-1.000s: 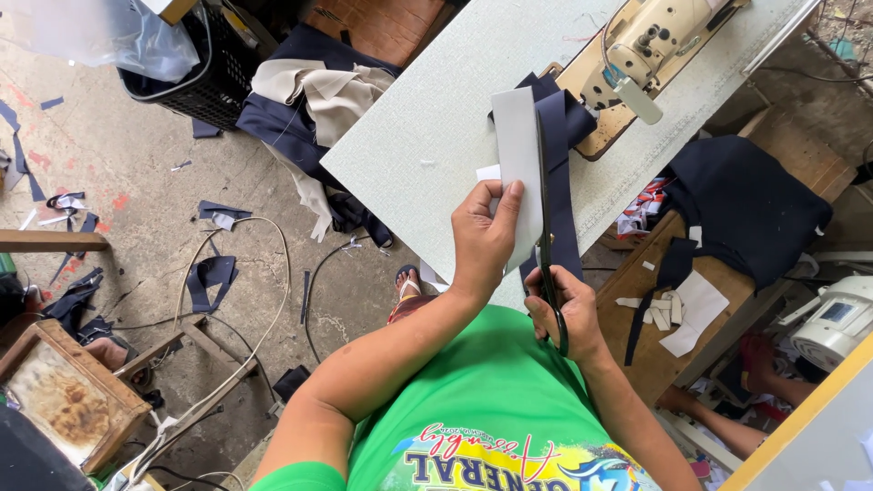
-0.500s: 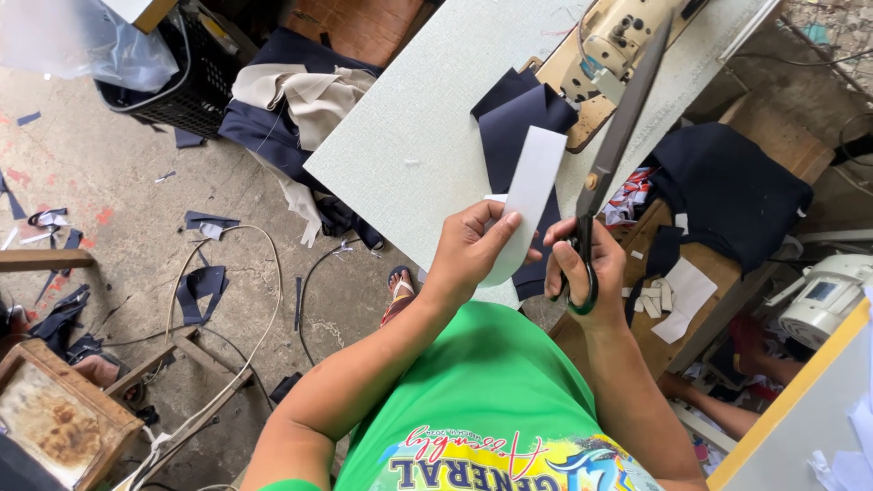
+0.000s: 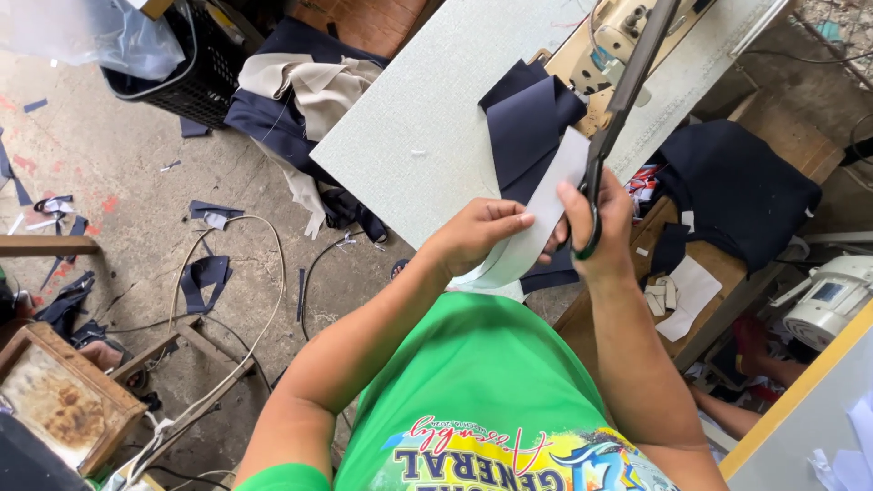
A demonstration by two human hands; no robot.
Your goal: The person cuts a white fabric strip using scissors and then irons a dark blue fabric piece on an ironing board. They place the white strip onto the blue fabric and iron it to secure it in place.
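Observation:
My left hand (image 3: 477, 234) pinches a long white strip of stiff fabric (image 3: 536, 223) near its lower end. My right hand (image 3: 596, 232) grips the handles of large dark scissors (image 3: 623, 95), whose closed blades point up and away past the strip's right edge. Folded navy cloth pieces (image 3: 527, 127) lie just behind the strip on the pale green sewing table (image 3: 418, 118). Both hands sit close together above my green shirt.
A cream sewing machine (image 3: 614, 32) stands on the table's far side. Navy cloth (image 3: 737, 195) covers a wooden stool at right. A black basket (image 3: 195, 77), beige and navy fabric (image 3: 305, 86), scraps and cables litter the concrete floor at left. A wooden crate (image 3: 59, 400) sits lower left.
The strip has swung from upright to slanted and come nearer my body. The scissors rose and tilted right, away from the cloth. The navy pieces now rest on the table.

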